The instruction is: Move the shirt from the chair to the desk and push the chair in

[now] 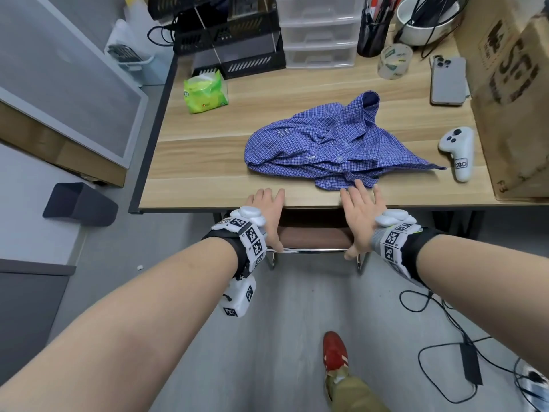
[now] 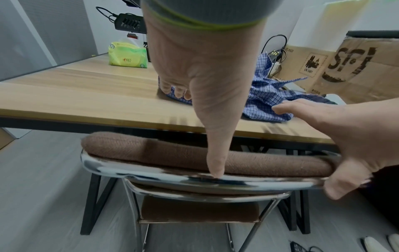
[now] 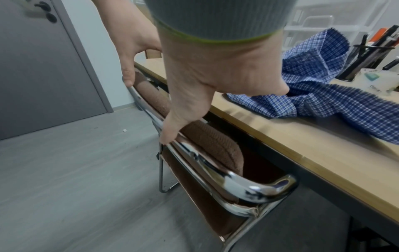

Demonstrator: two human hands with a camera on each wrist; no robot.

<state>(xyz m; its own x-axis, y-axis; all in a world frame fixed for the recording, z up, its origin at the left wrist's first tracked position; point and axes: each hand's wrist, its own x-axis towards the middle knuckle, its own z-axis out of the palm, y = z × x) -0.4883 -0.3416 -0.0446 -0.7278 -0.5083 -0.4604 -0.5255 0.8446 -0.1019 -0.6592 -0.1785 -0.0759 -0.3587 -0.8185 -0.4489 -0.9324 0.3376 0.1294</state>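
Note:
A crumpled blue checked shirt [image 1: 329, 144] lies on the wooden desk [image 1: 208, 173] near its front edge. The chair's brown padded backrest [image 1: 315, 237] with its chrome rail sits just under the desk's front edge. My left hand [image 1: 267, 215] and right hand [image 1: 361, 215] rest flat on the backrest top, fingers straight and reaching over the desk edge. In the left wrist view, the left thumb [image 2: 213, 170] presses the chrome rail of the chair [image 2: 172, 153], the shirt [image 2: 270, 95] beyond. In the right wrist view, the right thumb [image 3: 170, 134] touches the same rail. The right fingertips touch the shirt [image 3: 323, 95].
On the desk are a green tissue pack [image 1: 205, 92], a phone [image 1: 447, 81], a white controller [image 1: 457, 150], a tape roll [image 1: 393, 62] and a large cardboard box [image 1: 511, 99]. A dark bin [image 1: 80, 203] stands on the floor at left, cables [image 1: 463, 352] at right.

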